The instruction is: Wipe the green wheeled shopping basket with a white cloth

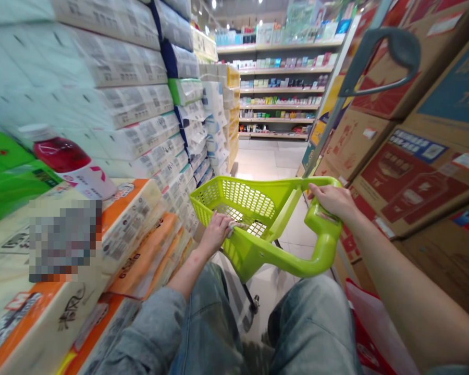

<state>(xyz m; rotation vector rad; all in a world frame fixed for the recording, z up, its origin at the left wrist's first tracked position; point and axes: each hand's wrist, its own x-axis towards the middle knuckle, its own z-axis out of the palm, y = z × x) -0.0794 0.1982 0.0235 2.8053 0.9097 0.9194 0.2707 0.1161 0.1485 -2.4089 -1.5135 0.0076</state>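
A lime-green shopping cart [254, 195] with a perforated basket stands before my knees, its thick curved handle [324, 250] toward me. My right hand [330, 199] is closed round the far corner of that handle. On the near rim of the basket rests my left hand [219, 229], fingers curled down and pressing a small crumpled white cloth or tissue [234, 225] against the plastic. The tips of those fingers are partly hidden. Inside the basket I see only its lattice floor.
Tissue packs [133, 109] are stacked high at left. A pink-labelled bottle [74, 161] and a blurred-out flat item [64, 239] sit on orange-and-cream packs [136, 255]. Cardboard cartons [414, 182] and a pole with a grey handle [379, 62] line the right. Stocked shelves [281, 70] stand ahead.
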